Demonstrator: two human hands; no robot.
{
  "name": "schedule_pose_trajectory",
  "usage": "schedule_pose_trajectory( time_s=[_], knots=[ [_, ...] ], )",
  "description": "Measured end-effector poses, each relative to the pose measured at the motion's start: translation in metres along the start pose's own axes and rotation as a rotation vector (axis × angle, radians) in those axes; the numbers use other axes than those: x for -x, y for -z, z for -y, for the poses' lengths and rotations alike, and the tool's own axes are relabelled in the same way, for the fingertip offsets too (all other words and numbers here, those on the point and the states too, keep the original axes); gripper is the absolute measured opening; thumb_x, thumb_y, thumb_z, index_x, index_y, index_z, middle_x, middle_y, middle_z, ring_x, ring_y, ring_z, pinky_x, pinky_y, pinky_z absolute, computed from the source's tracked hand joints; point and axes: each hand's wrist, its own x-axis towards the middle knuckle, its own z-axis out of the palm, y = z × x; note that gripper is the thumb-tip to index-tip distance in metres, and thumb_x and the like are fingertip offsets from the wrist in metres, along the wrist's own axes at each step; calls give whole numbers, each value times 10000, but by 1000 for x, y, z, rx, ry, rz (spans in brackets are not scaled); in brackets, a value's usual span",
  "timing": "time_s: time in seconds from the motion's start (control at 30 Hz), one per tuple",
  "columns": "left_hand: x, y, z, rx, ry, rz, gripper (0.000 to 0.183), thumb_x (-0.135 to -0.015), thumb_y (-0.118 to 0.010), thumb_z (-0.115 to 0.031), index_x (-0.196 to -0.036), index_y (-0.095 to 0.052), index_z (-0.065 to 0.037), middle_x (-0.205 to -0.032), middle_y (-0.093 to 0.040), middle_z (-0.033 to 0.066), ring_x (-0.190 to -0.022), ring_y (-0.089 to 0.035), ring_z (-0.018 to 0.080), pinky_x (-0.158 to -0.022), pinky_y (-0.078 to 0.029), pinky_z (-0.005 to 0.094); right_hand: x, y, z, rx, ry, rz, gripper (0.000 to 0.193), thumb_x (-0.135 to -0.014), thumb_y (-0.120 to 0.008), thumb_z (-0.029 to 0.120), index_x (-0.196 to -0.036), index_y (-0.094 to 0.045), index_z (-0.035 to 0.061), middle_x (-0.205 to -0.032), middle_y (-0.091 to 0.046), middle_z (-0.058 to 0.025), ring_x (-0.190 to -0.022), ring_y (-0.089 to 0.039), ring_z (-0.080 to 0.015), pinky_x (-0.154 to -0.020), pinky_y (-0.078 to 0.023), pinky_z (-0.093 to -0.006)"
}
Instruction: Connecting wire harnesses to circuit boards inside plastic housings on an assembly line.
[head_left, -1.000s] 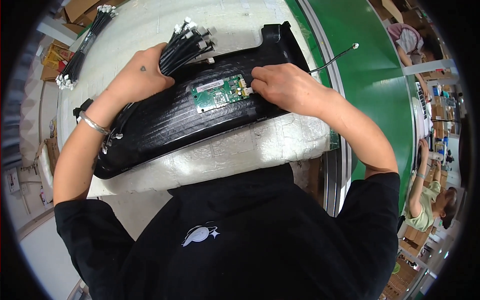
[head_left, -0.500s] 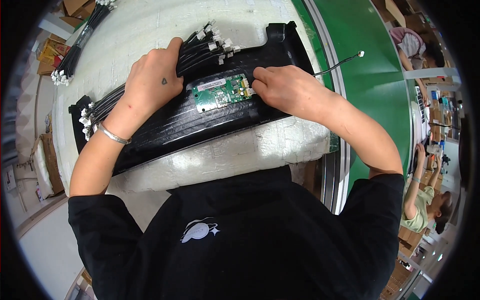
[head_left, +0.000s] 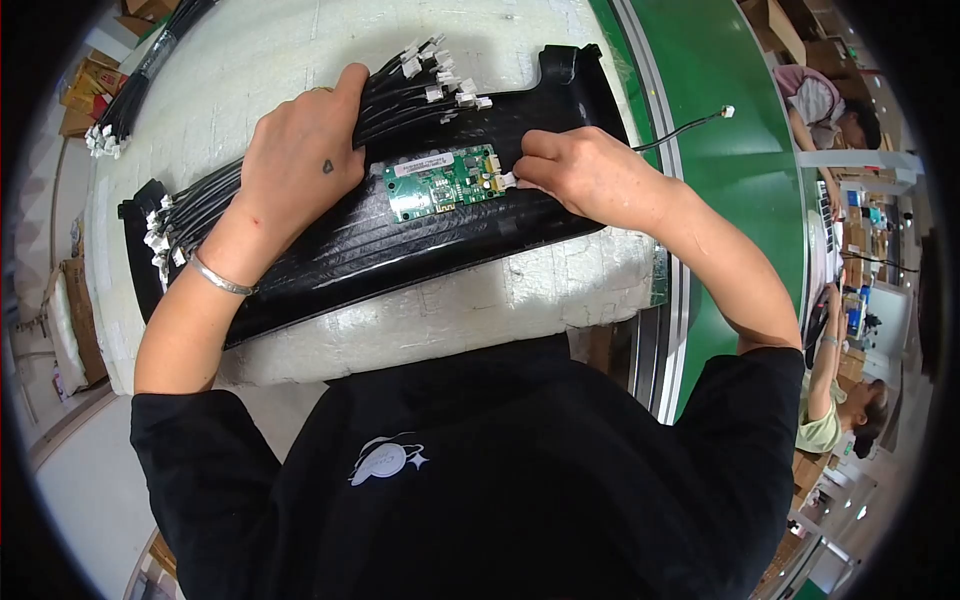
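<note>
- On the white block (head_left: 470,300), a black housing (head_left: 350,275) is laid, likely stiff, slick
- Springy-looking cable bundle (head_left: 395,118): gripped mid-length by the left hand (head_left: 305,150)
- Green board (head_left: 440,188) on the housing: likely fragile, best held by edges
- White plug (head_left: 508,180) at board: pinched by the right hand (head_left: 575,165)

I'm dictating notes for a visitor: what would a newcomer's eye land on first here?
Probably the bright green circuit board lying on the glossy black panel near the picture's middle, with the right hand at the white plug on its right end. Next, the bundle of black cables with white ends, left of the board, under the left hand.
</note>
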Motion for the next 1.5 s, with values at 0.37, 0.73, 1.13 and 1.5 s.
schedule_pose_trajectory(
  time_s=[0.37,0.73,1.13,1.5],
  knots=[
    [2,-4,2,-29,-49,-45,426,-629,-621,-12,-1013,-438,-7,-646,-548,147,-622,-579,329,-556,-480,398,-14,0,-5,-59,15,125,105,-734,-603,67,-724,-526,-4,-707,-498,-105,-598,-561,-274,-528,-476,-341],
    [9,6,7,30,68,93,564,-651,-615,-45,-1175,-420,20,-827,-581,259,-766,-562,437,-691,-467,485,-28,10,26,142,-92,219,132,-665,-596,147,-730,-595,32,-792,-601,-122,-710,-606,-300,-614,-500,-386],
    [3,175,-18,1559,51,-253,369,-736,-523,6,-1084,-402,-7,-820,-476,49,-516,-402,74,-494,-361,190,65,1,84,152,-59,-522,276,-627,-662,218,-746,-453,83,-724,-441,-39,-686,-499,-183,-508,-448,-292],
    [1,103,-19,2255,419,61,282,-730,-540,-26,-1004,-475,-42,-757,-475,14,-482,-364,59,-455,-292,208,236,48,-20,576,-1290,-566,289,-700,-689,272,-747,-518,44,-742,-576,-151,-698,-574,-338,-597,-451,-433]
  ],
)
